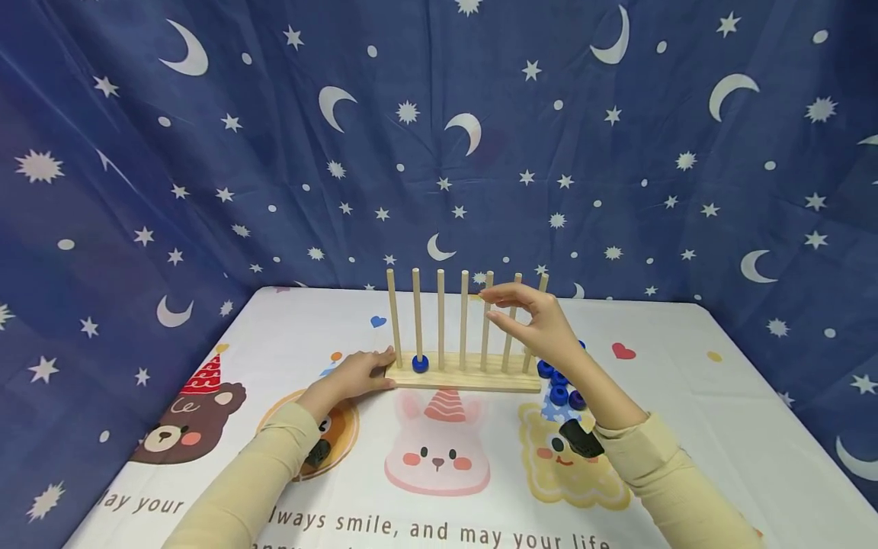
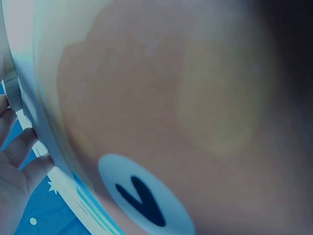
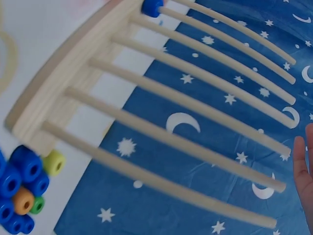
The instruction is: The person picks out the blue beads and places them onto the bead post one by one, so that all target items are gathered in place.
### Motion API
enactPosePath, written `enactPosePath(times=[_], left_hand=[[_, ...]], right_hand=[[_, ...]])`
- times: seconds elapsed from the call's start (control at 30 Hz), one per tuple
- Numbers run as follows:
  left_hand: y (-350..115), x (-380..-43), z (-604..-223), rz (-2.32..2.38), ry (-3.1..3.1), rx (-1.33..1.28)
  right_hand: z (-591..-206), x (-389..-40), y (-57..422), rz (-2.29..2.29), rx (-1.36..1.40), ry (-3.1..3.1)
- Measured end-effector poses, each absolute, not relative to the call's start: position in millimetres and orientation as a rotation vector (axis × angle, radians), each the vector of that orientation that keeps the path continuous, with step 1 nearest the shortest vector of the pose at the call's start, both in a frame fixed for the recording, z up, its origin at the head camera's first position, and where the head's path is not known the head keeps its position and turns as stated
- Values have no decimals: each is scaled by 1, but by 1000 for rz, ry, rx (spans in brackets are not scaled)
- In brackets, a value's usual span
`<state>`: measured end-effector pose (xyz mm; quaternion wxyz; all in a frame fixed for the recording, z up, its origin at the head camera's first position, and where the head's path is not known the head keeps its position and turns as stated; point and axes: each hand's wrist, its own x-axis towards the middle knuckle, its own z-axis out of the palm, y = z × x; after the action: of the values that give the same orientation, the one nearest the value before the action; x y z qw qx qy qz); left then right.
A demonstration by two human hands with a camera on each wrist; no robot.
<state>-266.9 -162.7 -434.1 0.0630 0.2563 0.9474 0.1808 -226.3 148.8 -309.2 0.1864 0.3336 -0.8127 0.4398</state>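
Observation:
A wooden peg stand [image 1: 456, 377] with a row of several upright pegs stands on the table. One blue bead [image 1: 421, 364] sits at the bottom of the second peg from the left. My left hand [image 1: 357, 375] grips the left end of the base, thumb in front and fingers behind. Up beside the pegs on the right, my right hand [image 1: 531, 313] is raised with a gap between thumb and fingers and nothing seen in it. Only its fingertips show at the edge of the right wrist view. Blue beads [image 1: 559, 395] lie by the stand's right end, partly behind my right forearm.
In the right wrist view, an orange bead [image 3: 23, 200], a yellow bead [image 3: 54, 162] and a green bead [image 3: 37, 205] lie among the blue ones. A white printed tablecloth [image 1: 658, 412] covers the table. Behind it hangs a blue curtain [image 1: 439, 152] with moons and stars.

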Motion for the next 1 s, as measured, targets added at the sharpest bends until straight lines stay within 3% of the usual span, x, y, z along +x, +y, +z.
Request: enactPosePath(times=[1.0], left_hand=[[-163,-268,-435,522,2871,806]], right_hand=[[-357,-198,231,917,927,-2501]])
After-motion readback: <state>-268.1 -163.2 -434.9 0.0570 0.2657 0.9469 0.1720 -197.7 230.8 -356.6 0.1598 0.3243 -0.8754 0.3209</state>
